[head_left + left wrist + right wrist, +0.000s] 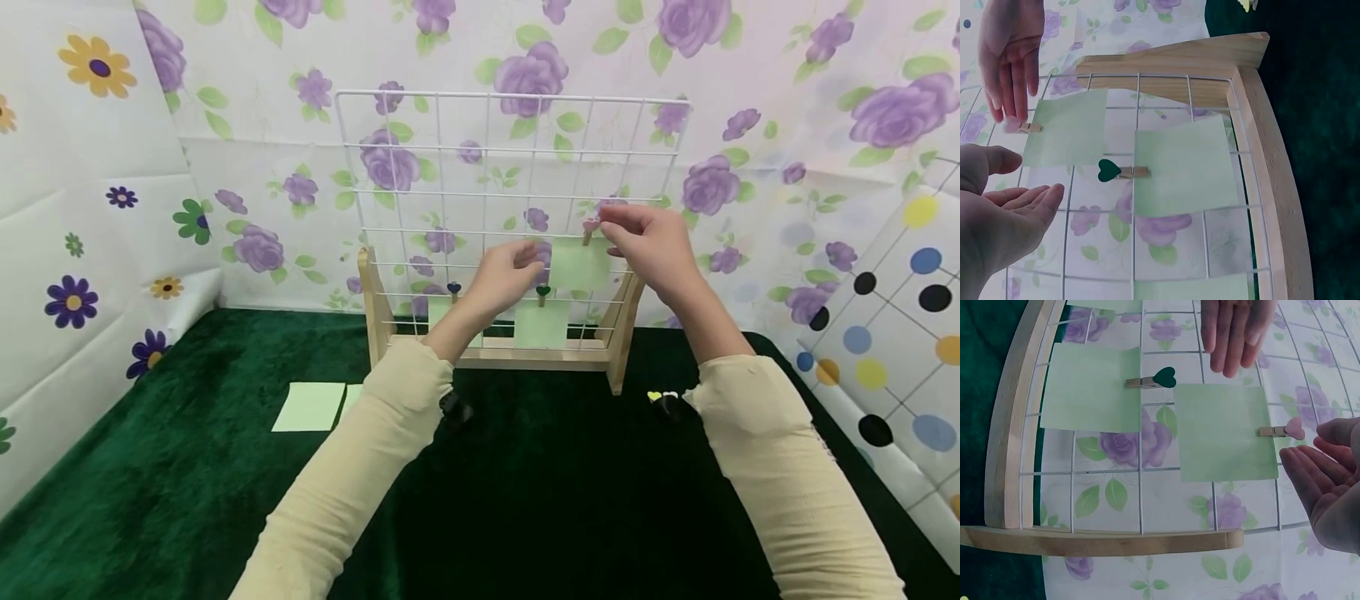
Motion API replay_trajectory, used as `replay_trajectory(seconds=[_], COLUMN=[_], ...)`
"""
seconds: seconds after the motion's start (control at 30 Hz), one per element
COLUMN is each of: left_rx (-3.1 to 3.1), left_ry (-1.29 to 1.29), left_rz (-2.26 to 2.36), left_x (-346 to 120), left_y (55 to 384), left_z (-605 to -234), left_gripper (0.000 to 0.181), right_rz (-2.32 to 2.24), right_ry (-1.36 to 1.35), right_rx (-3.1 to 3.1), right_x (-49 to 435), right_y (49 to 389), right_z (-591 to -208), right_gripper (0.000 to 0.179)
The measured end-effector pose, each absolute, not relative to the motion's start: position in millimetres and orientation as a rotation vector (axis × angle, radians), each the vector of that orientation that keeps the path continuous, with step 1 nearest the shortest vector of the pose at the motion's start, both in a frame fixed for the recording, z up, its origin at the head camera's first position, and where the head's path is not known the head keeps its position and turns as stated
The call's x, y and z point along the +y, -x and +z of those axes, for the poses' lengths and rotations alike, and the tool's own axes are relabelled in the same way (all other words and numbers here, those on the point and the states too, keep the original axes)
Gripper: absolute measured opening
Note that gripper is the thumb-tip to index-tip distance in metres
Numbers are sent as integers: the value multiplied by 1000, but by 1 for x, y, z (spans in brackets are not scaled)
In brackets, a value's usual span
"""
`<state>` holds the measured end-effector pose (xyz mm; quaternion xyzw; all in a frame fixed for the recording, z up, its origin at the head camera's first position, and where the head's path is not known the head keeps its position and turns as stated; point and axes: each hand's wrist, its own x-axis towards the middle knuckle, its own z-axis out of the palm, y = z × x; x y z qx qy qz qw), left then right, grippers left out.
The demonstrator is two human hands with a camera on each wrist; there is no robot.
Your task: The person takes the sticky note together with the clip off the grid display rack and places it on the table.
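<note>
A pale green paper sheet [581,265] hangs on the white wire grid [420,193], held by a small wooden clothespin with a pink heart [1295,428]. My right hand [651,250] is just right of that clothespin, thumb and fingers parted, a small gap showing in the right wrist view. My left hand [504,277] hovers left of the same sheet, fingers relaxed and holding nothing. Below, another green sheet [1094,387] hangs from a clothespin with a dark green heart [1109,170]. A third clothespin with a dark blue heart [453,288] holds a sheet partly hidden by my left forearm.
The grid stands in a wooden base [525,360] on a dark green cloth [187,467]. Loose green sheets [309,407] lie at left, partly behind my left sleeve. By my right sleeve lie yellow [654,397] and white heart pieces. Flowered sheeting hangs behind.
</note>
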<state>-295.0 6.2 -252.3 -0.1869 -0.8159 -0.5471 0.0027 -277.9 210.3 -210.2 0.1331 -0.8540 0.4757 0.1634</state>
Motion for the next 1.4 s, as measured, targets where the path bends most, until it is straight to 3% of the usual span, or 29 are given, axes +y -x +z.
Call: replay_trajectory(seconds=[0.83,1.4], left_rx=[-2526,-2420], left_ry=[513,344], left_rz=[-1722,-1907], left_x=[30,40], left_y=[306,300], left_z=[-251,-247], left_gripper=[38,32], right_rz=[1391,1103], right_ry=[-343,-375], right_rx=[-2510,-2526], right_x=[199,198], right_y=[291,300], right_z=[-209,-212], right_gripper=[36,33])
